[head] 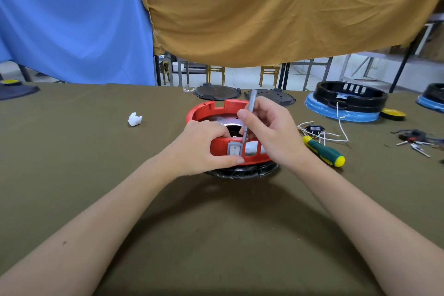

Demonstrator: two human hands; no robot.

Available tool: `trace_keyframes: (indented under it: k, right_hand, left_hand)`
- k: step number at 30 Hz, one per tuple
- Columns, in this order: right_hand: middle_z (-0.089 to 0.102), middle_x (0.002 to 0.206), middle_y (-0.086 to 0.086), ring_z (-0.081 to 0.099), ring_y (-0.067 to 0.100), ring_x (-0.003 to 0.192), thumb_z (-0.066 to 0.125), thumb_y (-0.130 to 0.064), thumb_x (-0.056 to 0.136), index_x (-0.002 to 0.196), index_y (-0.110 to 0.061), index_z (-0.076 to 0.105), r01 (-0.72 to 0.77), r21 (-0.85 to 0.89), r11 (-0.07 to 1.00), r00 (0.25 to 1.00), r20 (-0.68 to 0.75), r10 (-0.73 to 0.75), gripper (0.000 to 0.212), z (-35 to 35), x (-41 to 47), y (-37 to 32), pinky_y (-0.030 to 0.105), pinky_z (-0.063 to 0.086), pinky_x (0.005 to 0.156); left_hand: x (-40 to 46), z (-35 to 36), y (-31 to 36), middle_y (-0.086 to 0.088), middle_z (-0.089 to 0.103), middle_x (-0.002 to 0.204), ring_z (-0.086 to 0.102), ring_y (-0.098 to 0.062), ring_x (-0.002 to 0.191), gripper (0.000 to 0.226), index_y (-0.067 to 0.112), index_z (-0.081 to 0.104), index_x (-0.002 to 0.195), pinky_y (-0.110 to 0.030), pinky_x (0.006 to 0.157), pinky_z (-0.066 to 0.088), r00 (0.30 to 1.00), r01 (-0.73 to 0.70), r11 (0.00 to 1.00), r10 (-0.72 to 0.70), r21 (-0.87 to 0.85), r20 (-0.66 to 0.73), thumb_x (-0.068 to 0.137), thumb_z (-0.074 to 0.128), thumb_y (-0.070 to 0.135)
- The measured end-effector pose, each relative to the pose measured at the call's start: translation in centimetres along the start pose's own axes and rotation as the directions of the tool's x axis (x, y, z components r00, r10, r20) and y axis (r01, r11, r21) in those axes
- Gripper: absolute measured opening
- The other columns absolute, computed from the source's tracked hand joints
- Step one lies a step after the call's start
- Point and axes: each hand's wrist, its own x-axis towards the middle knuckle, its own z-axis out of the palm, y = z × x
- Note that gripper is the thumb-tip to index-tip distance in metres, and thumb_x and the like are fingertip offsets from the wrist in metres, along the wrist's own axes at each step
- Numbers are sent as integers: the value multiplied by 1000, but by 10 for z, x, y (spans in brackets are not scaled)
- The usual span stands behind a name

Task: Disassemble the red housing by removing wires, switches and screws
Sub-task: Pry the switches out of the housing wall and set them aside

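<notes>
The left grip (pixel 204 145) clasps the near wall of the red housing (pixel 211 108), thumb under its grey switch (pixel 234 150), while the right grip (pixel 266 127) just beside it pinches a slim grey tool (pixel 249 110) angled down at the switch's top edge, a green-handled screwdriver (pixel 323 151) lying on the tabletop (pixel 96 151) right of that grip.
</notes>
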Motion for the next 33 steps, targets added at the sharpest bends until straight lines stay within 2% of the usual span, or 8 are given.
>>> trace_keyframes:
  k: [9,14,17,19,22,26,30,33]
  right_hand:
    - [67,74,8,68,21,73,60,-18,99,93,-7,64,50,-58,997,997,-63,-54,13,12,-6,-4,43,58,73]
    - [68,73,3,70,18,69,61,-21,99,91,-12,67,-108,55,993,991,-79,112,13,14,-1,-8,22,55,62]
    - [70,70,6,65,2,56,61,-25,99,85,-11,67,-211,29,977,977,-30,212,20,9,8,-13,15,49,55]
    - [72,76,15,62,1,54,61,-29,99,85,-6,66,-244,-42,969,970,-8,244,28,9,11,-14,23,52,58]
    - [70,79,18,68,21,68,60,-29,99,87,-6,66,-177,-59,982,982,-80,172,26,13,5,-12,44,57,70]
    - [72,75,3,71,14,73,62,-22,98,93,-17,66,-43,64,997,986,-156,52,8,11,-6,-10,30,58,67]
    - [71,76,9,71,27,76,65,-22,97,92,-11,65,-10,44,999,990,-139,16,11,13,-7,-13,50,58,71]
    - [69,73,7,68,27,71,64,-24,97,92,-9,64,39,-32,999,988,-148,-43,15,9,-7,-14,52,55,68]
  left_hand:
    - [2,3,-2,10,56,66,52,-6,65,60,18,61,74,-22,67,29,1000,-10,1000,11,26,-24,71,51,77]
    - [1,2,-1,11,58,69,53,-5,66,51,21,62,76,-23,67,30,1000,2,1000,-1,24,-13,73,59,72]
    - [1,1,-1,12,58,70,53,-4,67,48,21,63,77,-21,66,29,1000,0,1000,1,21,-8,75,63,68]
    - [1,2,-2,13,58,70,53,-3,68,45,22,62,77,-18,66,29,1000,-5,1000,5,20,-5,76,66,66]
    - [2,2,-2,9,59,68,54,-8,67,52,19,62,75,-18,62,32,1000,0,1000,0,15,-15,72,63,71]
    - [1,0,-1,16,54,65,55,-1,69,36,36,51,69,-13,59,31,1000,8,1000,-8,-2,-3,73,68,68]
    - [1,1,-1,15,54,65,54,-3,65,34,35,51,71,-15,60,28,1000,16,1000,-16,1,5,76,71,62]
    - [1,0,-1,18,52,64,54,1,68,35,39,47,67,-13,60,28,1000,18,1000,-18,2,2,75,70,64]
